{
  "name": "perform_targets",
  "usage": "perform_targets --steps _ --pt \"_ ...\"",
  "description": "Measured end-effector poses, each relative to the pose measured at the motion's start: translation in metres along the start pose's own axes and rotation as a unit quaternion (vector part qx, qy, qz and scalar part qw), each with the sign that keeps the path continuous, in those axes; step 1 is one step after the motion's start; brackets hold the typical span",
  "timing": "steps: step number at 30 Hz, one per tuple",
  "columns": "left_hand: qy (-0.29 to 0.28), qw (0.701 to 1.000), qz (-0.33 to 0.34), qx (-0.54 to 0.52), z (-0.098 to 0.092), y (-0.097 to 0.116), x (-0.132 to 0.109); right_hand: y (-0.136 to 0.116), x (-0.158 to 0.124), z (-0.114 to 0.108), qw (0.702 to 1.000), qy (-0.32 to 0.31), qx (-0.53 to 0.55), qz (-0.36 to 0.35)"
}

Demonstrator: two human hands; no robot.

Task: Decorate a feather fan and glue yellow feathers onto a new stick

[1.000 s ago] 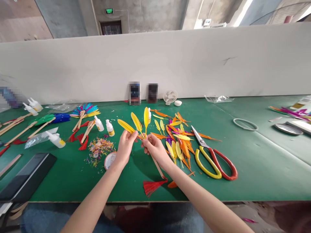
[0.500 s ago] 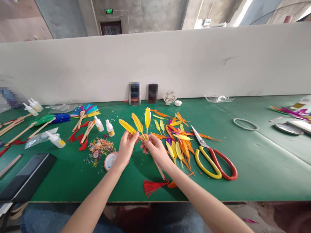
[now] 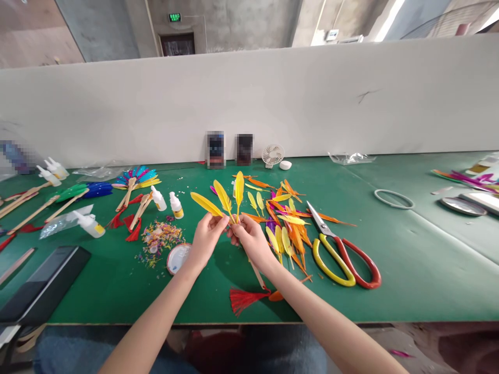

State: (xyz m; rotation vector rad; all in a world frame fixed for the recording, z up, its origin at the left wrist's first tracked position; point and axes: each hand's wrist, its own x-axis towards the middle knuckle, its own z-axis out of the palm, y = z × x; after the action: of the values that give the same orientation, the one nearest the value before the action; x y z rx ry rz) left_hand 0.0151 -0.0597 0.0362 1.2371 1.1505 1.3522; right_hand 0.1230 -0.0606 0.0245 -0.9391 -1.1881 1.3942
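Observation:
Three yellow feathers point(image 3: 223, 197) fan upward from the top of a thin wooden stick point(image 3: 257, 274) with a red tassel point(image 3: 244, 299) at its lower end. My left hand point(image 3: 206, 240) pinches the base of the feathers from the left. My right hand point(image 3: 251, 239) grips the stick's top where the feathers meet, fingers closed. Both hands are raised a little above the green table point(image 3: 409, 270), touching each other at the feather bases.
A heap of loose orange and yellow feathers point(image 3: 286, 218) lies just right of my hands, with big yellow-and-red scissors point(image 3: 339, 249) beyond. Glue bottles point(image 3: 176, 204), a round lid point(image 3: 177, 257), coloured scraps point(image 3: 158, 236) and finished feather fans point(image 3: 134, 182) lie left. A black tray point(image 3: 42, 283) sits at the near left.
Both hands and the feather fan have shifted slightly right, and the feathers stand a little closer together. The tassel stays on the table.

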Motion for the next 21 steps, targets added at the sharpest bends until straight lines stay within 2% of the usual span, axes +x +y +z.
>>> perform_targets --steps 13,21 --pt "0.018 1.0 0.016 0.018 0.0012 -0.0036 -0.0031 -0.0014 -0.002 0.0009 1.0 -0.003 -0.014 -0.004" --pt "0.024 1.0 0.017 -0.006 0.0041 -0.0071 -0.0047 0.0003 -0.0012 0.0002 1.0 0.0 -0.019 -0.012"
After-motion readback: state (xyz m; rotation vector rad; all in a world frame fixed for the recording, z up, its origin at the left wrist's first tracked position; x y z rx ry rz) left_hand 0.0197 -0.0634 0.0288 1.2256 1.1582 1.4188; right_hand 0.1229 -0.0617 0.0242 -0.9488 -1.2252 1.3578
